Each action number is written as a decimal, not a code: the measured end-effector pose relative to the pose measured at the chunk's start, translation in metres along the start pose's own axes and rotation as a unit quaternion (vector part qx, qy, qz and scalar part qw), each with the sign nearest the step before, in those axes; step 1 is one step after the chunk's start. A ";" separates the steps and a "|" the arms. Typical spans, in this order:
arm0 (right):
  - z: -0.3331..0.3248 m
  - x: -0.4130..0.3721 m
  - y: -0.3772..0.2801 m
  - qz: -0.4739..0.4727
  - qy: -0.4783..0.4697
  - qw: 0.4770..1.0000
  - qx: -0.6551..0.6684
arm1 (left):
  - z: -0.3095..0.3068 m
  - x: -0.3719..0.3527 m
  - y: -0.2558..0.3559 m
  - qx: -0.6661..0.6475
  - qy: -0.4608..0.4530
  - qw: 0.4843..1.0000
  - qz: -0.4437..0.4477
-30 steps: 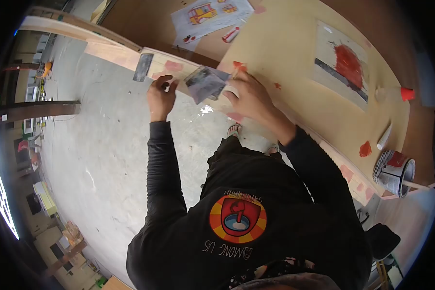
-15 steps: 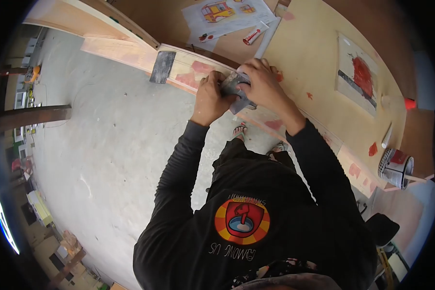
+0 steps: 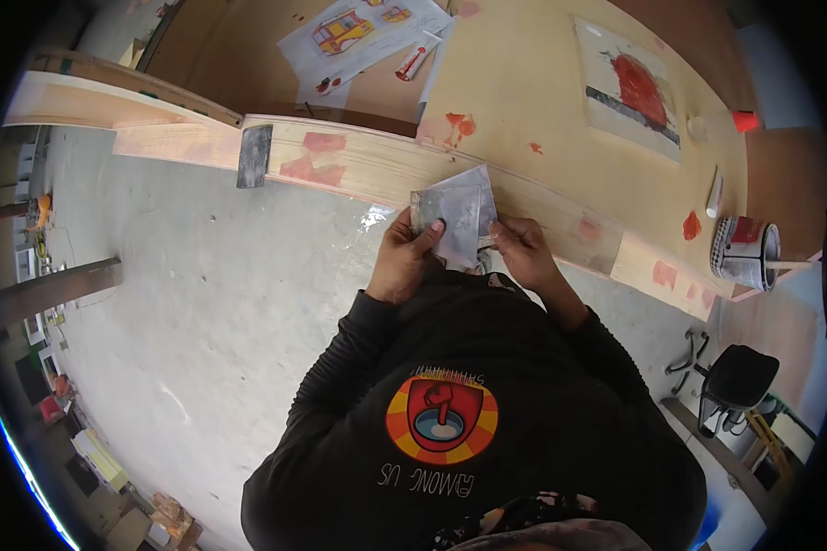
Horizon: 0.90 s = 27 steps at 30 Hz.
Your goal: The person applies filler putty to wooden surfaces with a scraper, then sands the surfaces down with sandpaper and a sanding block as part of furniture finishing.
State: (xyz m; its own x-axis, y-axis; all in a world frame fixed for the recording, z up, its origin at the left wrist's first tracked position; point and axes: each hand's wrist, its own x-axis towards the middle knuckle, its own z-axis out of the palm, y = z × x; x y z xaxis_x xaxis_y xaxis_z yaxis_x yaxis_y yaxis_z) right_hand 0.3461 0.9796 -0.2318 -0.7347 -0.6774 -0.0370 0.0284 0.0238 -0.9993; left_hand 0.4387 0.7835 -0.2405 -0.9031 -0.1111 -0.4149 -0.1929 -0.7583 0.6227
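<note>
Two thin grey sheets overlap between my hands in front of my body, near the edge of the wooden piece. My left hand is closed on the nearer grey sheet, its thumb lying on the face. At the right, my right hand pinches the lower right edge of the paler grey sheet behind it. Just beyond the sheets runs the pale wooden edge board with pink filler patches. A dark grey strip hangs over that board at the left.
On the wooden surface lie a board with red paste, a tube and drawings with a red-marked tube. An open can stands at the right edge. Beyond it is a black chair.
Both hands have come back from the edge board toward my body. The grey material, bunched against the wood before, now shows as flat overlapping sheets. The view has shifted to the right.
</note>
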 end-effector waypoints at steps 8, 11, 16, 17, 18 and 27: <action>-0.053 -0.046 0.045 0.075 0.291 0.947 0.110 | 0.026 -0.005 -0.023 0.040 0.078 0.996 -0.009; -0.106 -0.064 0.038 0.062 0.408 0.911 -0.002 | 0.022 -0.014 -0.021 0.036 0.082 0.996 0.022; -0.172 -0.088 0.013 0.063 0.369 0.926 -0.052 | -0.001 -0.037 -0.019 0.100 0.124 0.986 0.048; -0.184 -0.091 0.012 0.089 0.345 0.929 -0.100 | -0.008 -0.041 -0.018 0.101 0.131 0.985 0.052; -0.197 -0.106 0.011 0.096 0.371 0.915 -0.128 | -0.007 -0.041 -0.019 0.095 0.125 0.987 0.045; -0.183 -0.083 0.032 0.095 0.467 0.855 -0.204 | -0.064 -0.033 0.027 0.089 0.105 0.989 0.049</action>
State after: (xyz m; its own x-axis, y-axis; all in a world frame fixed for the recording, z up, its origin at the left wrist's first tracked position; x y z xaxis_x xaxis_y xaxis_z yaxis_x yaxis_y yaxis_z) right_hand 0.2847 1.1712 -0.2614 -0.9695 0.2449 0.0058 0.1089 0.4519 -0.8854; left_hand 0.4874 0.7253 -0.2525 -0.8246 -0.3231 -0.4644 -0.1908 -0.6140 0.7659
